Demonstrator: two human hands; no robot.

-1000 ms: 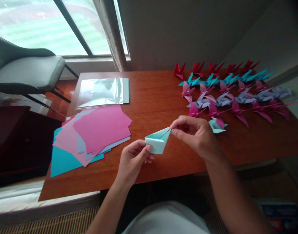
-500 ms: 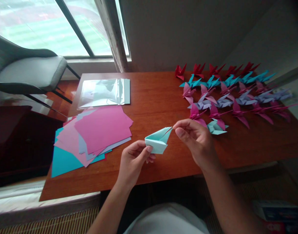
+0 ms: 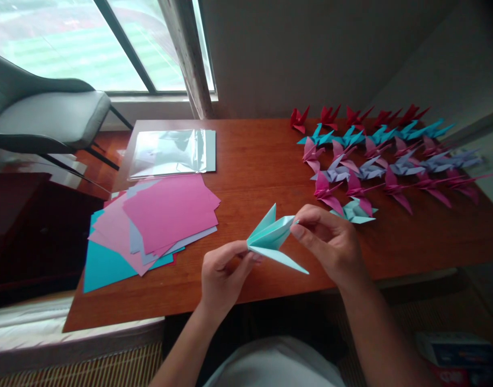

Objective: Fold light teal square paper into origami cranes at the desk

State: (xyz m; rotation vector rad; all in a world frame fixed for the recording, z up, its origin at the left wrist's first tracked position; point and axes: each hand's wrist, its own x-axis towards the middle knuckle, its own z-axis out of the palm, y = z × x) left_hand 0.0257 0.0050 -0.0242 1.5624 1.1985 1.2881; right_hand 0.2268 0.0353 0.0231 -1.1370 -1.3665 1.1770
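Note:
A pale mint origami crane (image 3: 270, 236), partly folded, is held above the table between both hands, its flaps spread apart. My left hand (image 3: 226, 274) pinches its left corner between thumb and fingers. At the opposite upper right end, my right hand (image 3: 329, 236) grips a point of the paper with thumb and fingertips. One long narrow flap slants down to the right, and another points up. Just past my right hand a finished mint paper crane (image 3: 357, 211) sits on the table.
Rows of red, blue, pink, lilac and magenta paper cranes (image 3: 395, 185) stand at the right of the wooden table (image 3: 246, 156). Fanned coloured paper sheets (image 3: 171, 215) lie at the left, below a clear packet of paper (image 3: 171, 153). A grey chair (image 3: 48, 115) stands beyond the left edge.
The mint paper has been turned and its flaps opened out, with one now stretching toward the lower right. My right hand has shifted slightly right and down, still gripping its tip.

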